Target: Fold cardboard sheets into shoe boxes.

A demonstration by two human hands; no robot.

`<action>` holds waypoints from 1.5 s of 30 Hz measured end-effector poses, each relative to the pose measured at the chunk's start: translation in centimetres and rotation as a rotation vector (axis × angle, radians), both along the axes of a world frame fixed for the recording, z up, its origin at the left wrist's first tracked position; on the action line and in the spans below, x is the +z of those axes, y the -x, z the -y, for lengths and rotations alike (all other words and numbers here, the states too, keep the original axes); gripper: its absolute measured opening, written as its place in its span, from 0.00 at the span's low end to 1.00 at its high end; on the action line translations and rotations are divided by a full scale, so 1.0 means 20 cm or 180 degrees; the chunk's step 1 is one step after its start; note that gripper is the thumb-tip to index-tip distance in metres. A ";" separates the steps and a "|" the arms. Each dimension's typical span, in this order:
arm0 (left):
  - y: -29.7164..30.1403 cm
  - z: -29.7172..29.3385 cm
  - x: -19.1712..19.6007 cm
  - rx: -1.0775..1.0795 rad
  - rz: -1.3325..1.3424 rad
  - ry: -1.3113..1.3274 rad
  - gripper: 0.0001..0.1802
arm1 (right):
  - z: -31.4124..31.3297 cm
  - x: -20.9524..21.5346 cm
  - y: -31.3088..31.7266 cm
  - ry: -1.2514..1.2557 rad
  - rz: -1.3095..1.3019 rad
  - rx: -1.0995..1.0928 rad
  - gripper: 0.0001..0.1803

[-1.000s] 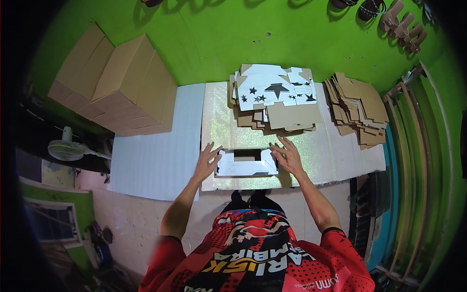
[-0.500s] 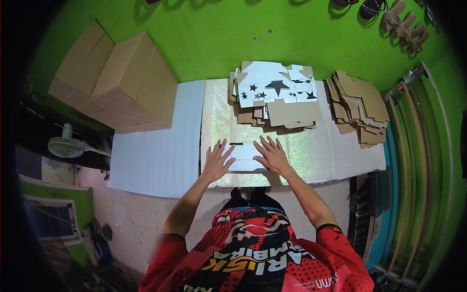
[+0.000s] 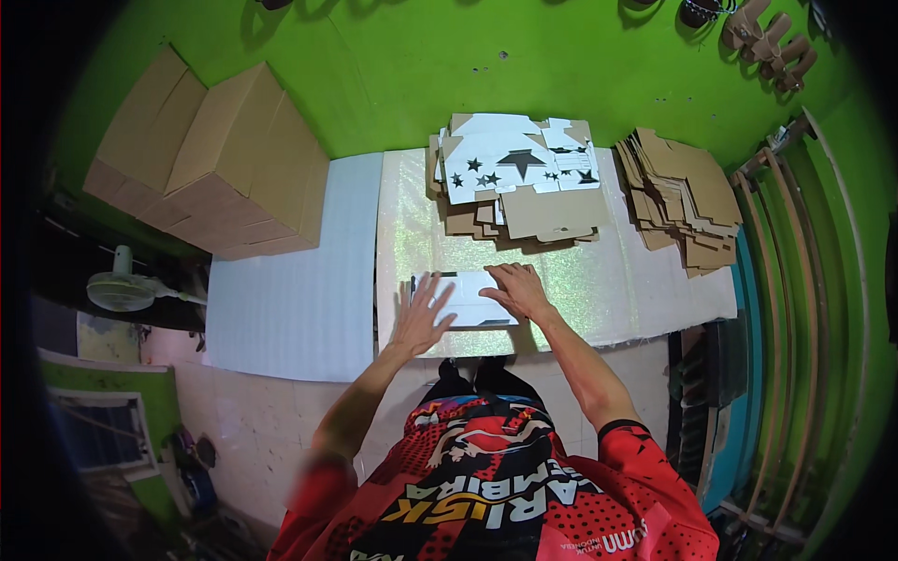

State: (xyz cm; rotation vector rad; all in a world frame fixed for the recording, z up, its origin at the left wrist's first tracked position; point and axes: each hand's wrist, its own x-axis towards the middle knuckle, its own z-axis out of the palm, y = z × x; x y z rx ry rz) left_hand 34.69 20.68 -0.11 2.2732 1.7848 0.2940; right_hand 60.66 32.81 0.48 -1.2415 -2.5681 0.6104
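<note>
A small flat white box (image 3: 465, 301) with dark printed marks lies near the front edge of the table, in front of my body. Over its left end is my left hand (image 3: 419, 316), fingers spread apart and holding nothing; whether it touches the lid I cannot tell. My right hand (image 3: 520, 292) rests on the box's right end. Its thumb lies out across the top, and its fingers, closer together, reach to the far edge. Part of the box's right end is hidden under that hand.
Beyond the box lies a pile of flat white and brown cardboard blanks (image 3: 524, 210). More brown blanks (image 3: 683, 196) are stacked at the right. Large brown cartons (image 3: 234, 159) stand at the left on a pale sheet (image 3: 290, 313). A fan (image 3: 122, 290) is further left.
My right hand's fingers have drawn closer together over the box's far right edge. My left hand stays spread at the left end. The whole view has shifted slightly.
</note>
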 end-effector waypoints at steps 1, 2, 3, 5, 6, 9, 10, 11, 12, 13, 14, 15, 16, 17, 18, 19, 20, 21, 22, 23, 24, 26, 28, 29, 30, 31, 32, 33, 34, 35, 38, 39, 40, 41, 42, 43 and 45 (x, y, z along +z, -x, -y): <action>-0.02 0.01 0.00 -0.0259 -0.0203 -0.0058 0.39 | -0.01 0.01 0.01 0.0008 -0.0002 0.0009 0.38; -0.06 0.03 -0.01 -0.0431 -0.0219 -0.0023 0.38 | -0.02 0.02 0.02 0.0080 -0.0021 0.0013 0.37; -0.10 0.06 -0.01 -0.0490 -0.0150 0.0001 0.38 | -0.03 0.03 0.02 0.0152 -0.0040 0.0017 0.36; -0.15 0.09 -0.05 -0.0486 -0.0153 -0.0015 0.38 | -0.03 0.01 0.02 0.0082 -0.0143 -0.0030 0.35; -0.15 0.10 -0.07 -0.0461 -0.0177 -0.0048 0.36 | -0.03 0.00 0.02 0.0015 -0.0244 -0.0073 0.35; -0.13 0.11 -0.12 -0.0519 -0.0294 -0.0105 0.33 | -0.03 0.02 0.04 0.0291 -0.0043 -0.0109 0.36; -0.13 0.11 -0.13 -0.0515 -0.0297 -0.0110 0.33 | -0.03 0.01 0.04 0.0287 -0.0045 -0.0104 0.36; -0.13 0.11 -0.13 -0.0548 -0.0256 -0.0129 0.32 | -0.03 0.01 0.04 0.0299 -0.0106 -0.0144 0.35; -0.13 0.11 -0.14 -0.0582 -0.0215 -0.0149 0.31 | -0.02 0.00 0.04 0.0311 -0.0168 -0.0183 0.34; -0.14 0.11 -0.14 -0.0585 -0.0219 -0.0151 0.31 | -0.01 -0.01 0.04 0.0309 -0.0171 -0.0186 0.34; -0.16 0.12 -0.14 -0.0545 -0.0189 -0.0174 0.31 | -0.01 -0.02 0.04 0.0107 -0.0342 -0.0189 0.33; -0.17 0.13 -0.14 -0.0506 -0.0159 -0.0198 0.31 | -0.01 -0.03 0.04 -0.0096 -0.0511 -0.0192 0.31; -0.18 0.13 -0.14 -0.0507 -0.0162 -0.0197 0.31 | -0.01 -0.03 0.04 -0.0095 -0.0514 -0.0193 0.31; -0.18 0.14 -0.14 -0.0473 -0.0092 -0.0260 0.31 | -0.01 -0.03 0.03 -0.0002 -0.0456 -0.0205 0.32; -0.19 0.15 -0.14 -0.0440 -0.0022 -0.0323 0.31 | -0.01 -0.03 0.03 0.0091 -0.0396 -0.0218 0.34; -0.19 0.16 -0.14 -0.0440 -0.0021 -0.0326 0.31 | -0.01 -0.03 0.03 0.0089 -0.0395 -0.0218 0.34; -0.20 0.16 -0.14 -0.0384 0.0089 -0.0334 0.31 | -0.01 -0.03 0.04 0.0079 -0.0428 -0.0211 0.34; -0.20 0.16 -0.15 -0.0328 0.0200 -0.0342 0.31 | -0.01 -0.03 0.04 0.0070 -0.0461 -0.0204 0.33; -0.20 0.16 -0.15 -0.0325 0.0202 -0.0347 0.31 | -0.01 -0.03 0.04 0.0064 -0.0459 -0.0200 0.33; -0.20 0.16 -0.16 -0.0345 0.0146 -0.0352 0.31 | -0.01 -0.03 0.04 0.0057 -0.0433 -0.0212 0.33; -0.20 0.16 -0.16 -0.0364 0.0090 -0.0358 0.30 | -0.01 -0.03 0.04 0.0050 -0.0408 -0.0225 0.33; -0.20 0.16 -0.17 -0.0371 0.0101 -0.0355 0.31 | -0.01 -0.04 0.03 0.0023 -0.0418 -0.0228 0.33; -0.20 0.16 -0.17 -0.0373 0.0114 -0.0348 0.31 | -0.01 -0.04 0.03 0.0001 -0.0427 -0.0228 0.34; -0.19 0.16 -0.16 -0.0351 0.0115 -0.0322 0.31 | -0.01 -0.03 0.03 0.0089 -0.0336 -0.0192 0.34; -0.19 0.16 -0.16 -0.0328 0.0116 -0.0295 0.31 | -0.01 -0.02 0.03 0.0177 -0.0245 -0.0156 0.35; -0.19 0.16 -0.16 -0.0334 0.0116 -0.0302 0.31 | -0.02 -0.02 0.03 0.0170 -0.0245 -0.0161 0.35; -0.19 0.15 -0.16 -0.0356 0.0120 -0.0335 0.31 | -0.02 -0.02 0.03 0.0336 -0.0152 -0.0202 0.37; -0.19 0.15 -0.16 -0.0376 0.0124 -0.0367 0.31 | -0.03 -0.02 0.03 0.0503 -0.0058 -0.0241 0.40; -0.18 0.15 -0.17 -0.0358 0.0118 -0.0369 0.31 | -0.03 -0.01 0.05 0.0502 -0.0062 -0.0222 0.40; -0.18 0.16 -0.17 -0.0368 0.0085 -0.0351 0.32 | -0.02 0.01 0.09 0.0418 0.0147 -0.0294 0.42; -0.19 0.16 -0.18 -0.0397 0.0062 -0.0342 0.32 | 0.00 -0.04 0.19 0.0147 0.0375 -0.0454 0.48; -0.20 0.16 -0.17 -0.0411 0.0073 -0.0349 0.33 | 0.01 -0.07 0.21 0.0114 0.0288 -0.0516 0.48; -0.20 0.16 -0.17 -0.0390 0.0066 -0.0345 0.33 | 0.02 -0.08 0.23 0.0396 0.0433 -0.0473 0.48; -0.20 0.17 -0.17 -0.0333 0.0086 -0.0334 0.32 | 0.03 -0.09 0.25 0.0398 0.0428 -0.0453 0.48; -0.21 0.17 -0.17 -0.0279 0.0106 -0.0325 0.31 | 0.03 -0.09 0.26 0.0127 0.0282 -0.0358 0.47; -0.22 0.16 -0.15 -0.0268 0.0108 -0.0322 0.31 | 0.03 -0.08 0.27 -0.0140 0.0146 -0.0268 0.46; -0.24 0.16 -0.10 -0.0078 0.0334 -0.0237 0.32 | 0.03 -0.05 0.26 0.0007 0.0216 0.0090 0.38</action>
